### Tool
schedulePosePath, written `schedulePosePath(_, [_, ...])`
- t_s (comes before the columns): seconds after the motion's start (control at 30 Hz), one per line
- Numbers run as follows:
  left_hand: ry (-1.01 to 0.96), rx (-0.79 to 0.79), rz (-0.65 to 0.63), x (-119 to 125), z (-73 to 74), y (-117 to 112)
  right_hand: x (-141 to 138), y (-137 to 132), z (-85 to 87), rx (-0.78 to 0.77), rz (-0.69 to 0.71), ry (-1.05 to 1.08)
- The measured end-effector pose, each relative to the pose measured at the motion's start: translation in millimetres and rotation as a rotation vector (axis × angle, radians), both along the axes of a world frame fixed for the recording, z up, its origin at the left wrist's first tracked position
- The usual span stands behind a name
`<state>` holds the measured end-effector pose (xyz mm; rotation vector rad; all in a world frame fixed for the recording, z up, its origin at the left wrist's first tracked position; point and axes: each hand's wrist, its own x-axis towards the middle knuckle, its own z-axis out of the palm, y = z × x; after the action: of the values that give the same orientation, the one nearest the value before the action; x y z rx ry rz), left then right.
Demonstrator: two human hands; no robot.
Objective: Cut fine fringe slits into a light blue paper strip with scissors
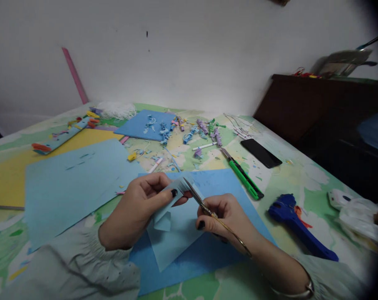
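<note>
My left hand [151, 193] pinches a folded strip of light blue paper [162, 223] whose upper end carries fine cuts. In my right hand [222, 216] is a pair of scissors [201, 203], its blades up against the strip's cut end close to my left fingertips. Below both hands a loose light blue sheet [173, 248] rests on a darker blue sheet [214, 266]. Part of the scissors' handles is hidden by my right fingers.
A green utility knife [245, 179], black phone [260, 153] and blue glue gun [301, 229] lie to the right. Rolled, fringed paper pieces [191, 135] and scraps are scattered behind. Leftward lie a large light blue sheet [73, 187] and yellow sheet [4, 179]. A wall [176, 54] stands behind.
</note>
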<state>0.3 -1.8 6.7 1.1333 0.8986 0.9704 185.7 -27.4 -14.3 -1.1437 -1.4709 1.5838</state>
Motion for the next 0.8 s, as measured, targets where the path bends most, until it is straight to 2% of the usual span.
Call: schedulePosePath(0.8, [-0.023,-0.032,0.006,0.1,-0.4,-0.7,-1.3,1.5,0.6,-0.007,-0.018,-0.038])
